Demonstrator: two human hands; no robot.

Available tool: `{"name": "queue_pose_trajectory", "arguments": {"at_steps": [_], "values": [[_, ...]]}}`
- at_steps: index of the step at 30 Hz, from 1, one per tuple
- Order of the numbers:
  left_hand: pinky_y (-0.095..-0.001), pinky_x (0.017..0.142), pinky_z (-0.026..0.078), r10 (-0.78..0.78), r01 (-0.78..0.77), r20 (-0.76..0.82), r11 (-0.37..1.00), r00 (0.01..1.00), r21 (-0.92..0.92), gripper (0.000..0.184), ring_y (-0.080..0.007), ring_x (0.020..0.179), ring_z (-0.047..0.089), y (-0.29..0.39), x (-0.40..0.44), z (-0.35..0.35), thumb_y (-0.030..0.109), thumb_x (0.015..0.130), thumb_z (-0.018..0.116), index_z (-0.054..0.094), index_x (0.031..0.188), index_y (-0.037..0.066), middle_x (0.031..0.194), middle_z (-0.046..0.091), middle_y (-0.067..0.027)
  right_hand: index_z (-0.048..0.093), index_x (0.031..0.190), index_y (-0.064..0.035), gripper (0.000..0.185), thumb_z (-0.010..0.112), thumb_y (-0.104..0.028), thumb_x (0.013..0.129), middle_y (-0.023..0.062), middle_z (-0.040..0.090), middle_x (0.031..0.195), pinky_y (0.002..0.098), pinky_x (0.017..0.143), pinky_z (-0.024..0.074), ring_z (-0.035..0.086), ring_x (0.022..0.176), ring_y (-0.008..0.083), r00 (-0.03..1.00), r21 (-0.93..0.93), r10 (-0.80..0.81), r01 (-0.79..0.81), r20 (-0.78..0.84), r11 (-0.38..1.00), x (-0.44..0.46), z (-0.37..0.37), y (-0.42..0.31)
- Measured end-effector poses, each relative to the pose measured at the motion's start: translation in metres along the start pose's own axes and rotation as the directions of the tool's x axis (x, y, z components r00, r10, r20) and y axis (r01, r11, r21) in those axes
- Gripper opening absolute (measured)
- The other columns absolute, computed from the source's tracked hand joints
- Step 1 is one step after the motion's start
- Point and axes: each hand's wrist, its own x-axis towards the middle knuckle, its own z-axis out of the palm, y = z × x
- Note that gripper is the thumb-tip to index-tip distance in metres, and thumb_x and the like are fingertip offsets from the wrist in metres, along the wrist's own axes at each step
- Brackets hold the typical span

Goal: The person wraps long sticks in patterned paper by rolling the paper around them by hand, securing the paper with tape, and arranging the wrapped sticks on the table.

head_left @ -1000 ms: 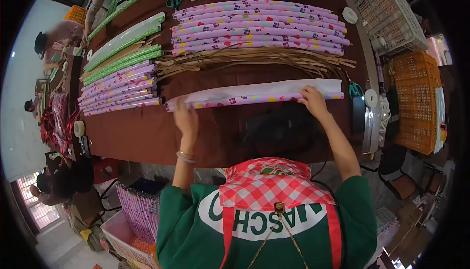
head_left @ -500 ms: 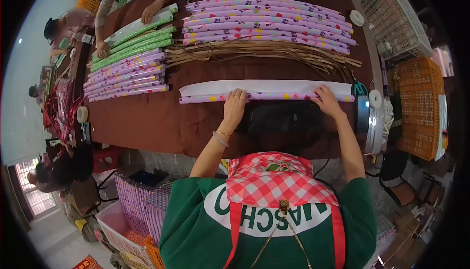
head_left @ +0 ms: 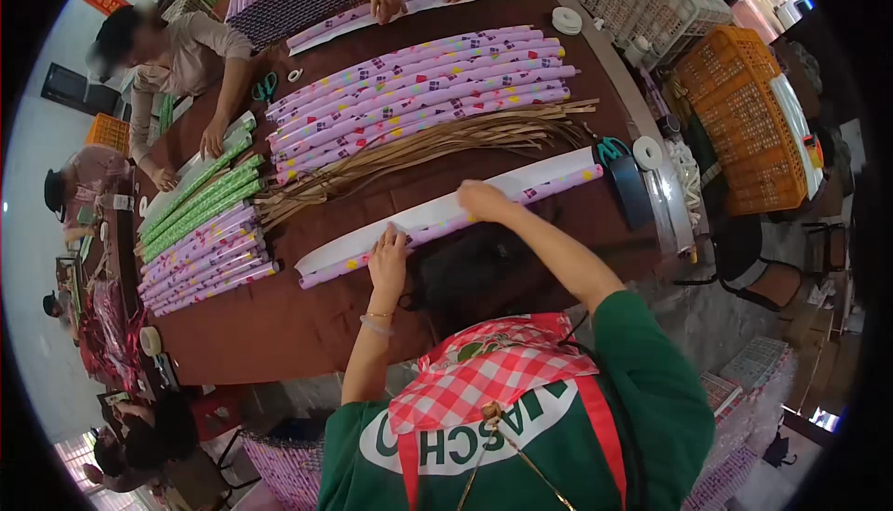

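A purple patterned roll of wrapping paper (head_left: 549, 187) lies slantwise before me, its white underside (head_left: 358, 249) showing as a strip along the far edge. My left hand (head_left: 389, 255) grips the roll left of its middle, fingertips over the white strip. Near the middle, my right hand (head_left: 486, 201) rests over the white strip with its fingers curled together; what they hold, if anything, is hidden. Just behind the roll's right end are teal-handled scissors (head_left: 612, 149). A black bag-like object (head_left: 470, 265) sits on the near side of the roll.
Finished purple rolls (head_left: 419, 83) lie behind a bundle of brown strips (head_left: 437, 146). Green rolls (head_left: 200, 197) and more purple rolls (head_left: 206, 265) are stacked at left. White tape (head_left: 646, 152) is at right. Two co-workers handle paper across the table. Orange crates (head_left: 739, 120) stand at right.
My right hand has left the roll's right end and moved to its middle. My left hand still holds the roll. The view has turned, so the table looks tilted.
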Motion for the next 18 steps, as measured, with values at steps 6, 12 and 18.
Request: {"name": "queue_pose_trajectory", "arguments": {"at_steps": [6, 12, 18], "values": [[-0.0382, 0.074, 0.049, -0.01, 0.009, -0.019, 0.997, 1.0, -0.082, 0.029, -0.0298, 0.093, 0.058, 0.005, 0.002, -0.008, 0.017, 0.07, 0.065, 0.054, 0.095, 0.007, 0.122, 0.052, -0.0139, 0.055, 0.076, -0.0031, 0.008, 0.048, -0.007, 0.078, 0.0161, 0.053, 0.082, 0.043, 0.072, 0.0425, 0.052, 0.084, 0.035, 0.826, 0.129, 0.467, -0.45, -0.315, 0.884, -0.122, -0.055, 0.13], [-0.0383, 0.078, 0.047, -0.021, 0.022, 0.009, 0.993, 1.0, -0.114, 0.033, -0.0289, 0.098, 0.056, 0.004, 0.0, -0.008, 0.017, 0.068, 0.068, 0.054, 0.096, 0.007, 0.122, 0.05, -0.0139, 0.059, 0.084, -0.0059, 0.011, 0.056, -0.014, 0.078, 0.0115, 0.055, 0.09, 0.0419, 0.075, 0.0426, 0.054, 0.088, 0.0308, 0.782, -0.137, 0.465, -0.559, -0.415, 0.817, -0.128, -0.082, 0.093], [-0.039, 0.085, 0.045, -0.069, 0.078, 0.078, 0.99, 0.995, -0.121, 0.029, -0.0265, 0.105, 0.052, 0.001, -0.002, -0.004, 0.022, 0.075, 0.061, 0.054, 0.098, 0.006, 0.123, 0.049, -0.0139, 0.061, 0.095, -0.008, 0.03, 0.07, -0.02, 0.068, 0.0088, 0.054, 0.093, 0.0395, 0.079, 0.0409, 0.05, 0.091, 0.0308, 0.973, -0.016, 0.181, -0.185, -0.144, 0.983, -0.111, -0.08, 0.035]]}}
